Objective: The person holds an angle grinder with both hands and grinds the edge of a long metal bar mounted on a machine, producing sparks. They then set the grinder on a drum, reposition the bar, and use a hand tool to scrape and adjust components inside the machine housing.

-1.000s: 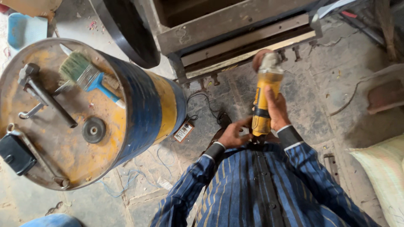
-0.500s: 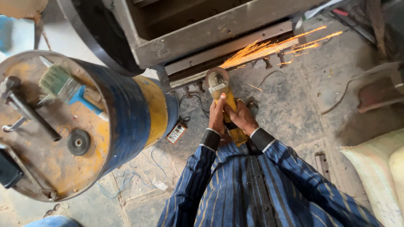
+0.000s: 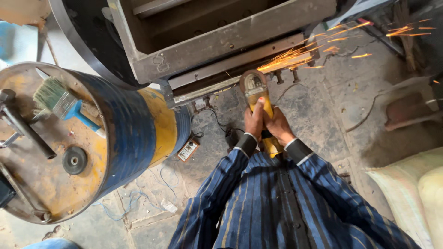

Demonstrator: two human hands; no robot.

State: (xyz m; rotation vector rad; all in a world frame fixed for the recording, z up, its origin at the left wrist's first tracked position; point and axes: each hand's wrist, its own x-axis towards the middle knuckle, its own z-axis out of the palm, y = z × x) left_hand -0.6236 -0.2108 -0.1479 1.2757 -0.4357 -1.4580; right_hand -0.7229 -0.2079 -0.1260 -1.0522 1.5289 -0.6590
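Both of my hands are wrapping around the yellow angle grinder (image 3: 259, 108), just past my striped blue sleeves: my left hand (image 3: 253, 123) is clamping the body with its fingers reaching forward along it, and my right hand (image 3: 278, 127) is gripping the rear of the handle just beside it, the two touching. I am holding the grinder out low over the concrete floor (image 3: 318, 120), its disc guard pressing against the lower edge of the grey metal frame (image 3: 240, 44) ahead of me. Orange sparks (image 3: 295, 55) are streaming off to the right along that edge. On the floor to my left a small socket box (image 3: 188, 150) is lying with its cable running toward the grinder. Beside it a blue and yellow drum (image 3: 138, 133) is standing close against the frame, crowding my left side; on its rusty top a blue-handled paintbrush (image 3: 64, 103), a spare grinding disc (image 3: 74, 160) and a dark metal bar (image 3: 25, 129) are resting. White sacks (image 3: 415, 184) are sitting at my right.
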